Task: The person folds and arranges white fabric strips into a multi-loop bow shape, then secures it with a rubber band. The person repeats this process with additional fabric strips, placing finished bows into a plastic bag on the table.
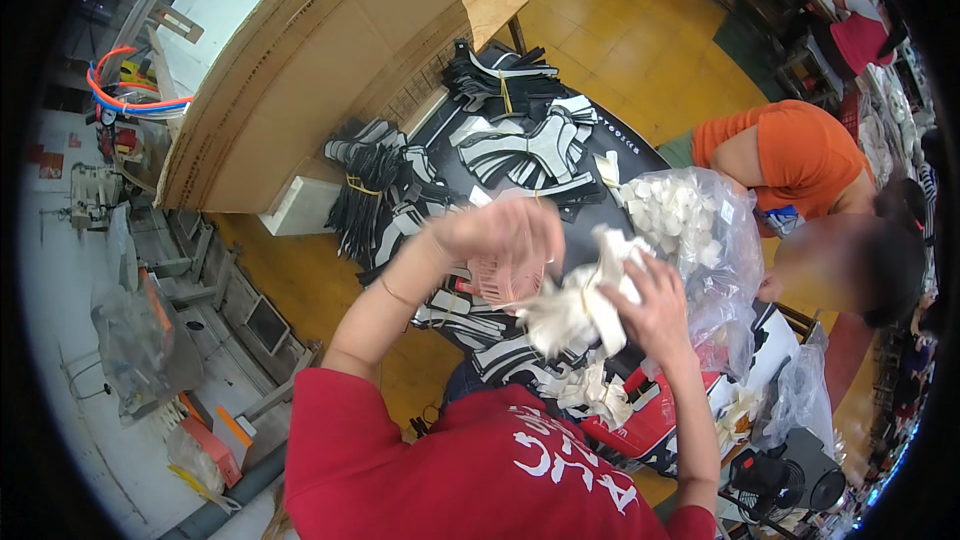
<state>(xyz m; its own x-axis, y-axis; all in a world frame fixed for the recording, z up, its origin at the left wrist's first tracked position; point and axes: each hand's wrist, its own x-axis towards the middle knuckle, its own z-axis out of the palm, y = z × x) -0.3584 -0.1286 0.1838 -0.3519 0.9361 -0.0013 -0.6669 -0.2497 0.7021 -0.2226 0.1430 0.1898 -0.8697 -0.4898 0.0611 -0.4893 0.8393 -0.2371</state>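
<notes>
My right hand (652, 308) grips a loose bunch of off-white cut pieces (585, 300), thin and floppy like fabric, over the middle of the table. To its left my left hand (512, 232) is smeared by motion, so I cannot make out its fingers. A pink plastic basket (492, 282) lies just below the left hand, partly hidden by it. Around both hands are bundles of black-and-white cut pieces (525, 150), some tied with yellow bands. Another heap of off-white pieces (597, 392) lies near my right forearm.
A clear plastic bag (690, 225) of white pieces stands at the table's right, close to a person in orange (800, 155) bending there. A tall cardboard sheet (330, 70) walls off the far left. A black fan-like device (790, 475) sits at the lower right.
</notes>
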